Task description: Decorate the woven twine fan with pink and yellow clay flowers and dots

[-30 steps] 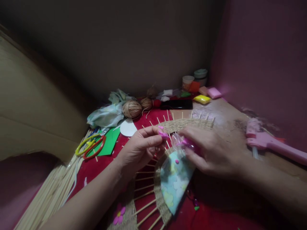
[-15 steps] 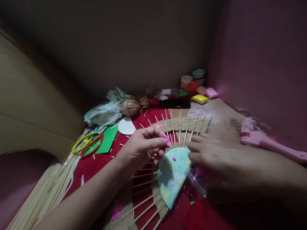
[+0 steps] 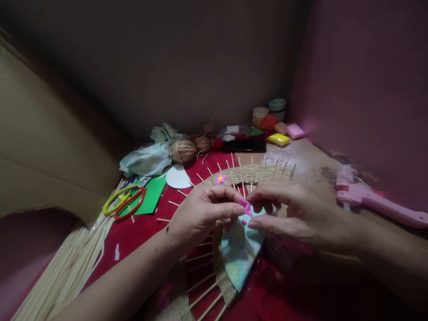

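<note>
My left hand (image 3: 212, 207) pinches a small piece of pink clay (image 3: 246, 207) between thumb and forefinger. My right hand (image 3: 284, 207) meets it from the right, its curled forefinger and thumb at the clay's right side. Just below them, a small pink dot (image 3: 244, 221) shows over the pastel floral cloth (image 3: 239, 258). That cloth fills the middle of a fan-shaped woven piece, whose twine band (image 3: 254, 174) runs across thin sticks. A pink flower with a yellow centre (image 3: 220, 179) sits on the outer band. Part of the weave is hidden behind my hands.
Scissors (image 3: 129, 203) and green sheet (image 3: 154, 196) lie left, beside a bundle of sticks (image 3: 63, 267). Twine balls (image 3: 183, 151), a black phone (image 3: 245, 146) and a yellow packet (image 3: 279, 139) stand at the back. A pink glue gun (image 3: 371, 196) lies right.
My right hand has moved left and up from beside the cloth's right edge to the pink clay. My left hand has shifted slightly right and down with the clay, uncovering the flower.
</note>
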`<state>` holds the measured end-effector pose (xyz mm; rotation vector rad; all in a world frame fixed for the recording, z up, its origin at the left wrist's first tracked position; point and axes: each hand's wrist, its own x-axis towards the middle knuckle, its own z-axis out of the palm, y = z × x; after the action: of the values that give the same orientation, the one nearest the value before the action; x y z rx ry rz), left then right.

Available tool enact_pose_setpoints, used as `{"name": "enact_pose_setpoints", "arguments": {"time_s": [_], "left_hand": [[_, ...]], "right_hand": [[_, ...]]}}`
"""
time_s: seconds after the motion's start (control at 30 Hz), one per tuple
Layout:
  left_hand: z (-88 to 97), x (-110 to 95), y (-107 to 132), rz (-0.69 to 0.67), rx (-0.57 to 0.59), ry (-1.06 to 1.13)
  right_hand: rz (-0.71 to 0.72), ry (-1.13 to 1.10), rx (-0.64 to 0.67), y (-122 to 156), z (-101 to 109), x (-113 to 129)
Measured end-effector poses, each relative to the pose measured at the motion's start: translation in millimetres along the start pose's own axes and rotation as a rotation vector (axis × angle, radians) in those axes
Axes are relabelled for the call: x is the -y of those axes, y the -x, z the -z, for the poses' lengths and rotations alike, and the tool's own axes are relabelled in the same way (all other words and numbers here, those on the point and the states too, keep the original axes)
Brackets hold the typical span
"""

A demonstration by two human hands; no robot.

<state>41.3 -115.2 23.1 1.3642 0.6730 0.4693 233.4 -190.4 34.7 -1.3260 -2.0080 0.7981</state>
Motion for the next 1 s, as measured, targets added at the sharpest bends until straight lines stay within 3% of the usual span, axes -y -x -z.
{"name": "enact_pose_setpoints", "arguments": {"time_s": [0.2,0.4,0.53,0.8,0.9,1.0], "left_hand": [[-1.3,0.8,3.4,-0.072,-0.082,-0.230],[-1.4,-5.9,4.1,-0.144,-0.122,-0.323],[-3.2,-5.2,5.3,-0.251,-0.099,-0.321],[-0.4,4.6,8.7,-0.772,-0.035,-0.833],[-1.4,6.4,13.2,-0.786,-0.081,-0.943],[-4.0,6.4,17.3,-0.752,-0.054,-0.946]], "right_hand": [[-0.060,-0.137,-0.121,-4.2,-16.7,-1.5],[-0.276,-0.413,-0.049,-5.8,-11.8,-5.5],[-0.306,-0.605,0.004,-6.6,-10.7,-8.4],[-0.301,-0.568,0.137,-7.0,-8.1,-6.7],[-0.327,-0.581,0.142,-7.0,-7.3,-8.6],[-0.367,-0.669,0.183,-6.9,-8.1,-11.9]]}}
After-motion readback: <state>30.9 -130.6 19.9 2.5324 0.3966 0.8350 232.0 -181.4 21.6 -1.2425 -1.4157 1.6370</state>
